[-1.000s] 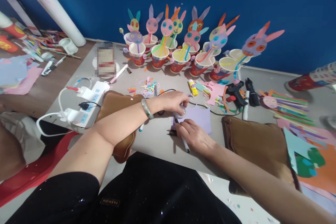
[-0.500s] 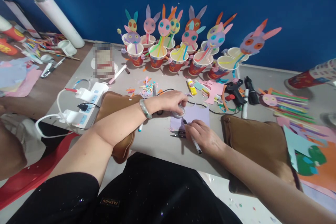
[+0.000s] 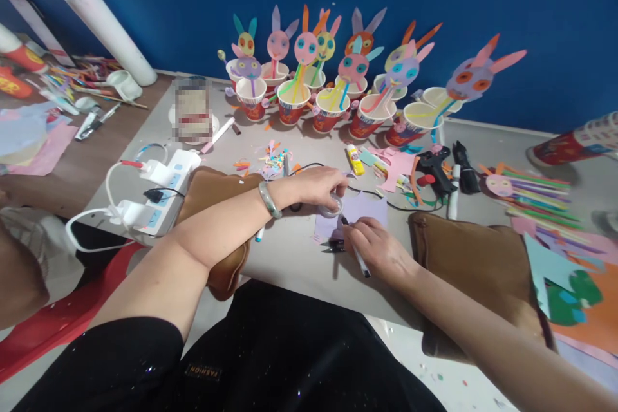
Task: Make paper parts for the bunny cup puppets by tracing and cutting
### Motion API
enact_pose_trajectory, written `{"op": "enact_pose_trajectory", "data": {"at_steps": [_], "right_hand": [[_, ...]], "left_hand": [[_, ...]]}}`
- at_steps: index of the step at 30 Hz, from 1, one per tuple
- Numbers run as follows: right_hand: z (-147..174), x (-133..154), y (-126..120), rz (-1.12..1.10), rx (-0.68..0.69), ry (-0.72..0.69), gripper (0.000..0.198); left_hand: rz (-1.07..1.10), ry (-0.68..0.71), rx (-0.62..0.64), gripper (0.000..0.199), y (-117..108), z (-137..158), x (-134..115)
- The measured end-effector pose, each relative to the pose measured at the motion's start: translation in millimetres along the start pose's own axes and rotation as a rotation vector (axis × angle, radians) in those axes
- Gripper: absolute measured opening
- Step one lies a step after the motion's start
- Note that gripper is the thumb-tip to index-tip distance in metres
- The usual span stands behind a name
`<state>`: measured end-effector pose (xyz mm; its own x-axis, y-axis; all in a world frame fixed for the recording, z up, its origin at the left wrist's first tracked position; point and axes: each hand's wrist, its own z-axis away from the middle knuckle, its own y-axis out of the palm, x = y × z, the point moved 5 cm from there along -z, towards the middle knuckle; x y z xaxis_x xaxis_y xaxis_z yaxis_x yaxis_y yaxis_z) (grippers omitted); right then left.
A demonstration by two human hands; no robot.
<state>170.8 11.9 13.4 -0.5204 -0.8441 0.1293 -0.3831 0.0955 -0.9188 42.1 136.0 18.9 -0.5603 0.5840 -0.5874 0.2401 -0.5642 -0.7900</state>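
Left hand [image 3: 324, 187] on a clear disc [image 3: 332, 208], can't tell if pinching; right hand [image 3: 371, 241] at disc's 4 o'clock, pinching a pen [image 3: 362, 263].

Plain purple paper [image 3: 371, 207]; white pen [image 3: 360, 259] with black ends.
Round piece [image 3: 332, 208], clear; bracelet [image 3: 268, 200], pale grey-green; clothing [image 3: 299, 341], black with gold lettering; cushions [image 3: 473, 270], plain brown; cups [image 3: 326, 122], red with white and blue print, cream inside; rabbit heads [image 3: 306, 50], pink, yellow, purple and orange; glue stick [image 3: 355, 159], yellow and white; glue gun [image 3: 437, 168], black; power strip [image 3: 172, 184], white with blue panels; tabletop [image 3: 290, 264], plain grey; wall [image 3: 193, 0], deep blue.
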Motion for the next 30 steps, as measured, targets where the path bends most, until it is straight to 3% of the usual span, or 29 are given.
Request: {"op": "enact_pose_trajectory", "data": {"at_steps": [6, 12, 19, 30], "right_hand": [[-7, 19, 1, -0.012, 0.006, -0.059, 0.028], [-17, 18, 17, -0.055, 0.015, -0.072, 0.027], [-33, 16, 28, 0.043, -0.028, -0.083, 0.02], [-29, 18, 22, -0.01, -0.018, -0.064, 0.02]], "left_hand": [[-0.002, -0.003, 0.005, 0.027, 1, -2, 1], [-0.016, 0.012, -0.003, 0.025, 1, -1, 1], [-0.027, 0.026, -0.015, 0.024, 1, -1, 2], [-0.016, 0.012, -0.017, 0.025, 1, -2, 2]]}}
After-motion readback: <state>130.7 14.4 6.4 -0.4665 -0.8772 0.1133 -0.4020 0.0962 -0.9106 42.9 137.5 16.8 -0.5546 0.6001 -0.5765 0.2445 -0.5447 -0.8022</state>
